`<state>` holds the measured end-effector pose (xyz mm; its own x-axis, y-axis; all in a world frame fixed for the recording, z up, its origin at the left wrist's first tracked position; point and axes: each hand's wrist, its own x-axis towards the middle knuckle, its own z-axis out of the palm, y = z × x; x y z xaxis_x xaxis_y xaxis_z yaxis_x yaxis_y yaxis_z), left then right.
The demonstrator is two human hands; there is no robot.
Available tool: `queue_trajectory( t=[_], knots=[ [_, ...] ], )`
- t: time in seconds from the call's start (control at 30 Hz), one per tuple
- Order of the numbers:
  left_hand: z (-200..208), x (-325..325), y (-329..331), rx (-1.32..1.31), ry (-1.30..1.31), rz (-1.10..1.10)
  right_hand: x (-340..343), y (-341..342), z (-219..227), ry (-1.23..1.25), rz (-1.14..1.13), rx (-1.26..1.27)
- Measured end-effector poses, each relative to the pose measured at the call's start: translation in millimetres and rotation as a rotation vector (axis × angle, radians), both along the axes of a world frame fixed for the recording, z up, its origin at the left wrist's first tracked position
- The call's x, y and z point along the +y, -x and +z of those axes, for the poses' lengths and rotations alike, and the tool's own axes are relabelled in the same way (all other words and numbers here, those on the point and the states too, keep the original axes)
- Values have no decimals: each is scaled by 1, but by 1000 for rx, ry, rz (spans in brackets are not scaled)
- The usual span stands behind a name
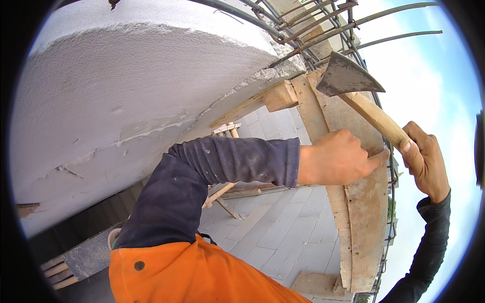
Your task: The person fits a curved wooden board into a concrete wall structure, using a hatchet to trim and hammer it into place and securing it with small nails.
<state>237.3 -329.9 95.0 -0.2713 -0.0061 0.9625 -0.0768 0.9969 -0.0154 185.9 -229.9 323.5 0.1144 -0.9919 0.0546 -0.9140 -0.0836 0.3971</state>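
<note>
My right hand grips the wooden handle of a hatchet, whose broad dark metal head is raised above the boards. Across the middle reaches my left arm in a dark sleeve. My left hand is closed at the outer side of a curved wooden formwork board, its thumb and finger extended toward the board's edge. Anything pinched between those fingertips is too small to make out.
A pale plastered wall bulges on the left. Bent steel rebar sticks out above. A wood block sits under the concrete edge. Below lie grey panels with wooden props. Sky shows on the right.
</note>
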Motion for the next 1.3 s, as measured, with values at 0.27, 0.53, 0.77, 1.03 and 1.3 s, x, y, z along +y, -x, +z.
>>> queue_trajectory(
  t=[0.27, 0.53, 0.77, 1.03, 1.3],
  knots=[
    [1, 4, 0, -3, -3, 19, -1, 5, 4, -130, -140, 173],
    [-2, -1, 0, 34, 7, 21, 7, 6, 0, 78, 129, -114],
    [-1, 0, 6, 113, 42, 22, -10, -4, 15, -147, -129, 229],
    [-2, 0, 6, 89, 41, 50, -8, 3, 11, -92, -128, 192],
    [-2, -1, 3, 91, 24, 22, 0, -9, 8, 125, 106, -141]
  ],
)
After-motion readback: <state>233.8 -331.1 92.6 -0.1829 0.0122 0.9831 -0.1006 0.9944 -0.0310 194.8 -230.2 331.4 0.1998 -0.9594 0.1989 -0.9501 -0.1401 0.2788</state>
